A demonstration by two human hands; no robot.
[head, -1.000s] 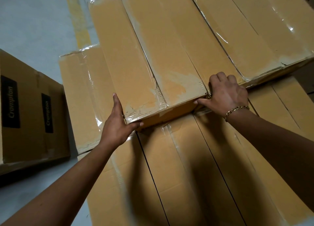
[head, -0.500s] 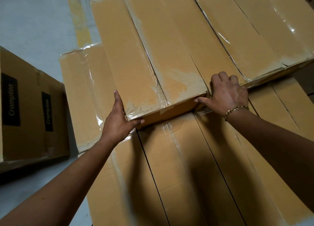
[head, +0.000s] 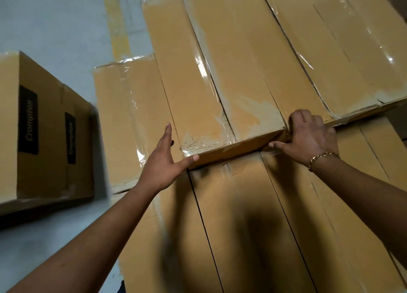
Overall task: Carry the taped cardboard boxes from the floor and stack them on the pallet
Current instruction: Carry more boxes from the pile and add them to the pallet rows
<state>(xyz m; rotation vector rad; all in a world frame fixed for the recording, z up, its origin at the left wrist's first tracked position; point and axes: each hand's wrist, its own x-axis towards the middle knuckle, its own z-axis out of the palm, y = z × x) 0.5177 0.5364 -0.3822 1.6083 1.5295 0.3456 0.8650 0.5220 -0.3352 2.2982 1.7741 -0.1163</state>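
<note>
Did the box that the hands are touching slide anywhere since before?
No. The top box keeps its near end in the same spot against the neighbouring box on its right; only the view shifted a little.

Matt brown cardboard boxes (head: 231, 72) under glossy, wrinkled clear tape (head: 203, 70); smooth pale concrete floor (head: 55, 22).

Over on the left, the cardboard box (head: 47, 160) on the floor shows its side with two printed marks. The larger black label (head: 28, 119) reads "Crompton", pale letters running sideways up the strip. Just right of it, the smaller black label (head: 70, 138) reads "Crompton" too, turned the same way.
</note>
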